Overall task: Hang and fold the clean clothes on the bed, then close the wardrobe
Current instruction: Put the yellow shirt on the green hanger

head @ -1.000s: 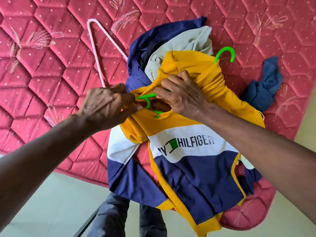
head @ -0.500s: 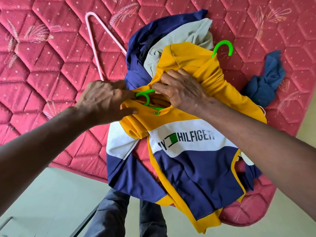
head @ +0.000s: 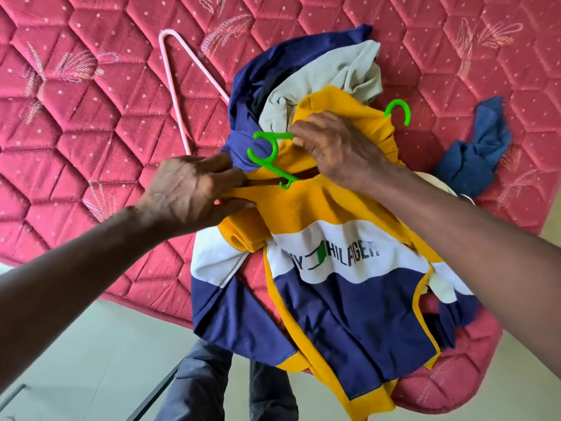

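Both of my hands are at the collar of the yellow, white and navy sweatshirt [head: 318,208], which lies front-up on the red quilted bed [head: 91,123]. Its long axis runs from the collar, well in on the mattress and pointing away from me, down to the hem. The hem points back toward me and to my right, and hangs over the mattress edge above the pale floor [head: 91,360]. The printed white band crosses the chest between the two ends.

My left hand [head: 194,192] pinches the near-left rim of the neck opening, fingers [head: 239,205] clamped together on the yellow cloth. My right hand [head: 340,147] is curled over the far rim of the same opening. Its fingers [head: 300,133] are bent onto the yellow cloth and lie right at the tip of the green hanger [head: 271,135]; whether they also touch that tip I cannot tell. Only the hanger's hook and neck show. The neck comes out of the collar opening and slants up and to the left, away from me, and the hook curls over the navy garment [head: 273,65] underneath.

A grey garment [head: 334,74] is bunched on the navy one just beyond the collar. A second green hook [head: 400,112] pokes out past my right hand, from behind the yellow cloth. A pink hanger [head: 179,95] lies on the bed to the left, one arm running up to the edge of the pile. A blue cloth [head: 473,147] is crumpled to the right of the pile. My dark trousers [head: 197,384] show below the mattress edge.
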The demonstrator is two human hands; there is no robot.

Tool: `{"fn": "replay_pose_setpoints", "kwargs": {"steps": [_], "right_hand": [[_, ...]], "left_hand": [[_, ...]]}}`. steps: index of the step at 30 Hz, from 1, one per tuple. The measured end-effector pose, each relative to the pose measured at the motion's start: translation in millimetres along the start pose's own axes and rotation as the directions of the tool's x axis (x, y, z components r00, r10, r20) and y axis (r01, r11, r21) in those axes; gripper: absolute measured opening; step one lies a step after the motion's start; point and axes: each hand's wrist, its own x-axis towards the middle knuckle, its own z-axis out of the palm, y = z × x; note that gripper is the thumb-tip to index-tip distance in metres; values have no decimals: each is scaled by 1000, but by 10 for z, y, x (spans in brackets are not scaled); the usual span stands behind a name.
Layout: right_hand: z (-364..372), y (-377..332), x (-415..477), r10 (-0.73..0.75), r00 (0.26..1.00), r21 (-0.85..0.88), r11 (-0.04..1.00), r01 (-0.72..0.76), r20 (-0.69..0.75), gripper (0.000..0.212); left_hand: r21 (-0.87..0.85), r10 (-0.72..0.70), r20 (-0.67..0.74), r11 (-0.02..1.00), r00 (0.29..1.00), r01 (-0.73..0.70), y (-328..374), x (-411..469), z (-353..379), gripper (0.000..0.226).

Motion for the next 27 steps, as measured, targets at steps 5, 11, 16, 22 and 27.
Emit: {"fn": "replay_pose_setpoints", "kwargs": {"steps": [5, 11, 16, 22, 27], "right_hand": [[78, -34, -73, -154, 988, -92, 984, 153, -14, 25], [112, -63, -100, -199, 977, -220, 959, 177, -81, 31], [153, -62, -136, -200, 976, -306, 938, 165, -87, 22], [203, -158, -153, -305, 949, -327, 907, 266, -76, 23], [168, -108, -51, -236, 969, -241, 947, 211, -78, 15]], "left_hand": [[36, 56, -36, 998, 998, -55, -53, 38, 17, 49], [6, 60, 16, 998, 998, -60, -81, 106, -36, 46], [-142, 40, 94, 989, 995, -26, 0, 143, -58, 40], [-60, 53, 126, 997, 991, -45, -95, 155, -2, 55], [82, 86, 47, 993, 995, -90, 13, 152, -33, 46]]}}
